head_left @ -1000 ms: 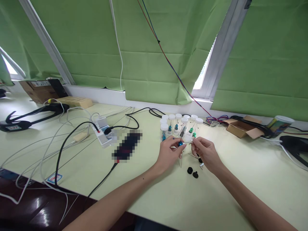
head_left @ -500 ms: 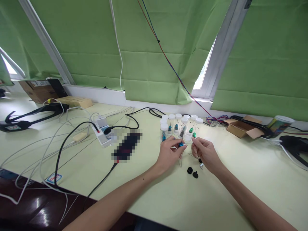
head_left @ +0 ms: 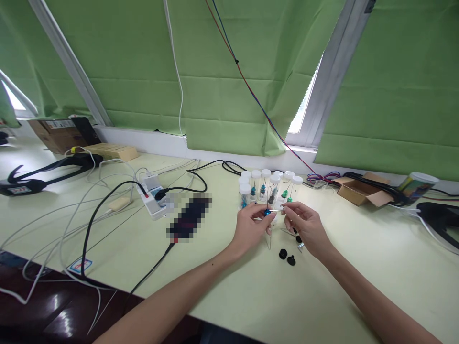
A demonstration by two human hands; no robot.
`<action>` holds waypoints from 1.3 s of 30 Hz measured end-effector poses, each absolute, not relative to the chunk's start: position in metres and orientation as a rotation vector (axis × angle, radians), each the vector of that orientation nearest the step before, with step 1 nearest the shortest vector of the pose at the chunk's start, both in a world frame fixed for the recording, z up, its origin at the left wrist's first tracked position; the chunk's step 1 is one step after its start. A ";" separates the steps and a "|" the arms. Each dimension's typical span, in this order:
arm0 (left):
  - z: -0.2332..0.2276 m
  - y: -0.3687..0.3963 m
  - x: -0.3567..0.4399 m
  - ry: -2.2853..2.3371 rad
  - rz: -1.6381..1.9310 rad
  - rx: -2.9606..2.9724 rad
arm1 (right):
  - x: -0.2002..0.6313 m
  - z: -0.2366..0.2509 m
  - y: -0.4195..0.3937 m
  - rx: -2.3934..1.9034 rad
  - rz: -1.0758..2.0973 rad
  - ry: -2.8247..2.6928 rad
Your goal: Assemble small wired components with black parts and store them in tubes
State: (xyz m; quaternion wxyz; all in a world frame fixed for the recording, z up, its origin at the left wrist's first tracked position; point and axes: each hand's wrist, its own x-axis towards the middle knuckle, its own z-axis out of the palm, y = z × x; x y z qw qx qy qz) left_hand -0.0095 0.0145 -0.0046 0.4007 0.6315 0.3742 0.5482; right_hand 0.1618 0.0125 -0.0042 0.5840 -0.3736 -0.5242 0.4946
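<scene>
Between the thumb and fingers of my left hand [head_left: 247, 231] is a small blue metallic part [head_left: 267, 213], with a thin dark shaft standing up from it. My right hand [head_left: 305, 223] pinches a thin metal rod [head_left: 277, 209], whose far end reaches the blue part's side; whether it sits in a hole I cannot tell. Just beyond my hands stand several clear vials [head_left: 245, 191] with white caps, holding blue, green and grey pieces. Below my fingers lie a black round knob [head_left: 283, 253], a black flanged piece [head_left: 291, 260] and a small silvery piece [head_left: 300, 246].
Left of my hands lies a blurred-out dark device [head_left: 190, 217] on a cable, near a white power strip [head_left: 154, 196]. An open cardboard box [head_left: 358, 190] and a printed canister [head_left: 418, 187] stand at the right. Loose cables cross the table's left side.
My right hand has shifted slightly left with the metal rod. The blue part in my left hand has moved a little left and up, and its shaft now stands more upright.
</scene>
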 end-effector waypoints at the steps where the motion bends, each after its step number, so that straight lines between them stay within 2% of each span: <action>1: -0.004 0.015 -0.009 0.948 1.385 1.599 | 0.162 -0.004 0.012 -0.871 1.153 -1.220; 21: -0.002 0.014 -0.009 0.945 1.419 1.635 | 0.161 0.000 0.009 -0.884 1.271 -1.181; 39: 0.005 0.014 -0.011 0.910 1.393 1.494 | 0.161 -0.001 0.010 -0.817 1.216 -1.258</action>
